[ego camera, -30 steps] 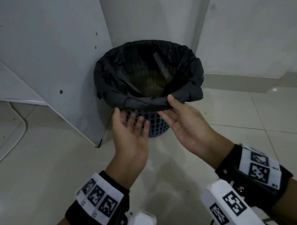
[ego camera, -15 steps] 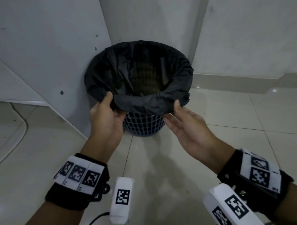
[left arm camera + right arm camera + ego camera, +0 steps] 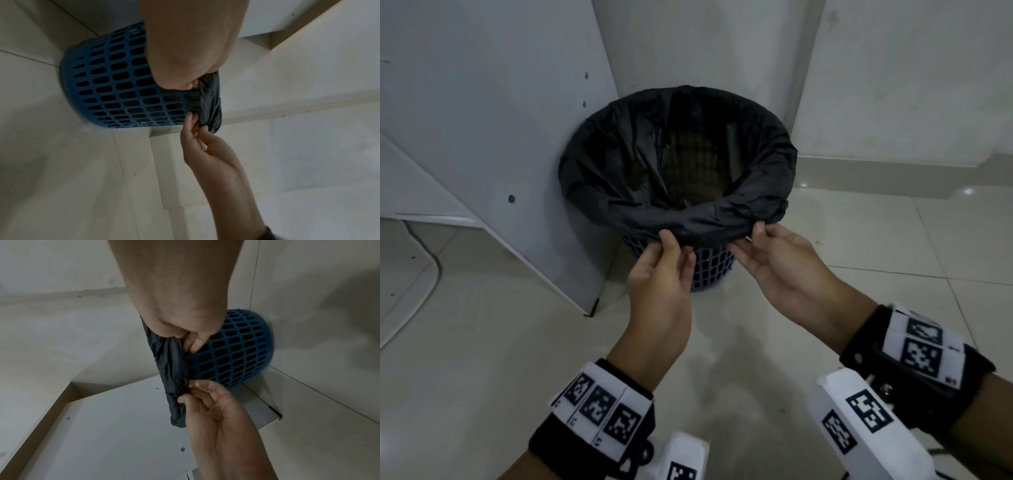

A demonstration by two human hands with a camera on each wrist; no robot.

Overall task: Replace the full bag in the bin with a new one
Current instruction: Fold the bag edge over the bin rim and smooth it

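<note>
Blue lattice bin (image 3: pixel 709 263) stands on tiled floor (image 3: pixel 859 308) in a corner, next to a white panel (image 3: pixel 482 137). Black bag (image 3: pixel 688 219) lines it, edge folded over the rim. Left hand (image 3: pixel 659 274) & right hand (image 3: pixel 774 260) each pinch the near fold w/ thumb + fingers, close together. Bag looks about empty inside, tho it's dark.

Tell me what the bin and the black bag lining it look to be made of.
Bin: apparently rigid moulded plastic, blue and matte, its wall a regular grid of slots. Black bag: seemingly thin plastic film with a slight sheen; it creases, bunches over the rim, and folds where the left hand and right hand pinch it.
</note>
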